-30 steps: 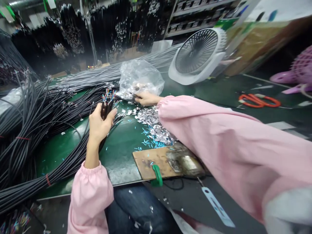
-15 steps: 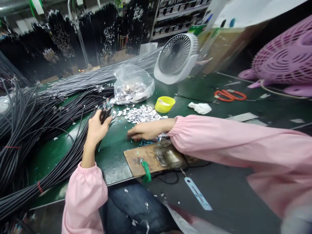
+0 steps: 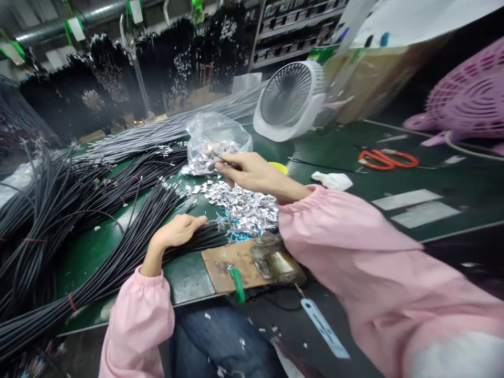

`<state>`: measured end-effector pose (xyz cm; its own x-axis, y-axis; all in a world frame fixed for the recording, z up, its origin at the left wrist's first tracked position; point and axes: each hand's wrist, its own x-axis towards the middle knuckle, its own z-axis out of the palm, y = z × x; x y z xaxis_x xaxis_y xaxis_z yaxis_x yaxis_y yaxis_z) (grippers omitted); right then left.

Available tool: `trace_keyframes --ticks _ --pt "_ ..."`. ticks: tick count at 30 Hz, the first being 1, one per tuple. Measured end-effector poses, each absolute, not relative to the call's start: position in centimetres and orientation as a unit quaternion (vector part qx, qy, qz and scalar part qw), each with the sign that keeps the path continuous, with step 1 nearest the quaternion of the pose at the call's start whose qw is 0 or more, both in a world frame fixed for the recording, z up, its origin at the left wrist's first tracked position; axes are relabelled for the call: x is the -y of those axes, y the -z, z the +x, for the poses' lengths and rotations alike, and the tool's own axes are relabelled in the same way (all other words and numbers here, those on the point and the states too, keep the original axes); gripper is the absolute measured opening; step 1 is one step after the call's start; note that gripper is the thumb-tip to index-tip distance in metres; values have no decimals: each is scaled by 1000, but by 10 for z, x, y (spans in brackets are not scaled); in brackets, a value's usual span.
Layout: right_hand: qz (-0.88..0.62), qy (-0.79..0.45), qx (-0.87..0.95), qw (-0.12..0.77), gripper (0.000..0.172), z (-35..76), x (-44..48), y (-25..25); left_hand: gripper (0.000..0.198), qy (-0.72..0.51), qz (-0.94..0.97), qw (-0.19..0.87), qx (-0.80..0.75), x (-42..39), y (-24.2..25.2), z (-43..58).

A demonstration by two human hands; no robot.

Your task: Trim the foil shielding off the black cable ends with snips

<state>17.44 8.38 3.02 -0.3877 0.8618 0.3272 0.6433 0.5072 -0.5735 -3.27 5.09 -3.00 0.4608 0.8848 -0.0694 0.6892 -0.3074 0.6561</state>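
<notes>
My left hand (image 3: 177, 232) is on a bunch of black cables (image 3: 208, 237), its fingers closed over them and partly hidden. The stripped ends of this bunch point right, toward coloured wire scraps (image 3: 235, 231). In my right hand (image 3: 252, 172), pinched between thumb and fingers, is a small dark pointed tool (image 3: 227, 161), its exact kind unclear. This hand is raised above a heap of silvery foil scraps (image 3: 255, 210), in front of a clear plastic bag (image 3: 218, 137) of similar scraps. More black cables (image 3: 151, 210) fan out beyond my left hand.
A brown board (image 3: 222, 265) with a green clamp (image 3: 237, 285) lies at the table's front edge. Behind are a white fan (image 3: 289, 100), a yellow cup (image 3: 279, 167) and grey cables (image 3: 169, 128). Orange-handled scissors (image 3: 388, 159) and a crumpled white tissue (image 3: 334, 180) lie right.
My left hand has moved down and right, bringing some cables over toward the scraps. My right hand has risen from the table near the scraps, with the small tool showing in it.
</notes>
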Motion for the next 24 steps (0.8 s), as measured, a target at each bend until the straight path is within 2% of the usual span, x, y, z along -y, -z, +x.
trace_keyframes --ticks 3,6,9,12,16,21,24 --pt "-447 -222 800 335 33 148 -82 -18 18 -199 759 233 -575 -58 35 -38" --pt "-429 -235 806 332 32 133 -81 -2 19 -229 728 167 -624 -63 42 -40" --pt "-420 -241 810 330 31 134 -74 8 9 -249 725 151 -624 -62 49 -34" --pt "-430 -221 799 357 31 140 -65 8 9 -286 715 161 -617 -61 48 -26" --pt "-454 -202 750 437 15 142 -58 6 14 -352 696 171 -602 -54 34 -19" --pt "-453 -265 699 485 25 142 -57 10 16 -465 690 125 -541 -37 19 -13" --pt "-436 -315 673 508 26 142 -55 9 14 -485 700 68 -519 -29 16 -9"
